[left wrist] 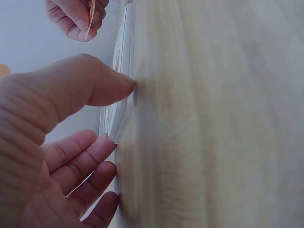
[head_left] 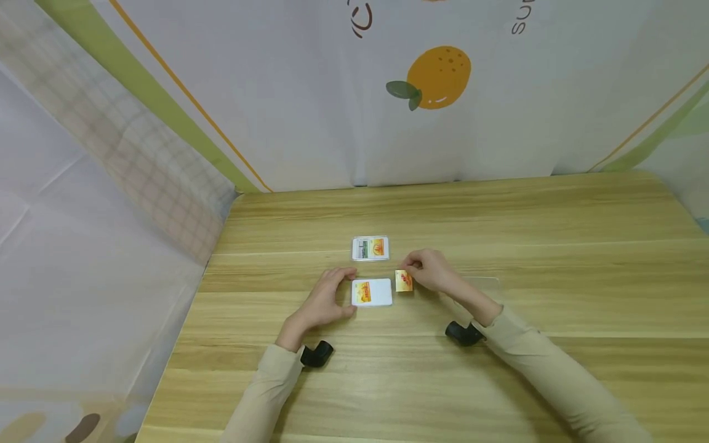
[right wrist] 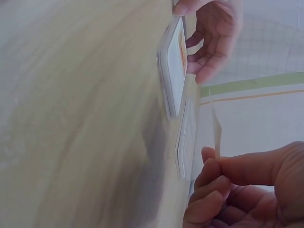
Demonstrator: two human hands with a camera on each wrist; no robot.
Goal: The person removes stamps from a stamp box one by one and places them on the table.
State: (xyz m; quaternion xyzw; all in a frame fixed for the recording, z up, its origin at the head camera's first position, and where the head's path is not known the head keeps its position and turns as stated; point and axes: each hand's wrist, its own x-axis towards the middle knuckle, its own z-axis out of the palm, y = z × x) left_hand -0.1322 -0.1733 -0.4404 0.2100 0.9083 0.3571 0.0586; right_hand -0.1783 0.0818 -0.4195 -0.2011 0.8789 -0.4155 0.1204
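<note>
My left hand (head_left: 324, 298) holds the left end of a flat clear case (head_left: 380, 292) on the table, thumb at the near edge and fingers at the far edge. A white insert lies in the case, with a yellow-and-red picture (head_left: 363, 292) on its left half and plain white on its right. Just right of the case, my right hand (head_left: 434, 271) pinches a small yellow-and-red paper picture (head_left: 404, 281) between thumb and forefinger. In the right wrist view this thin paper (right wrist: 216, 132) is seen edge-on, raised above the tabletop.
Behind the held case lies a second clear case (head_left: 370, 248) with two small pictures in it. A transparent sheet (head_left: 483, 283) lies partly under the right forearm. All rest on a wood-grain table (head_left: 388, 381); a printed cloth (head_left: 310, 111) hangs along its back edge.
</note>
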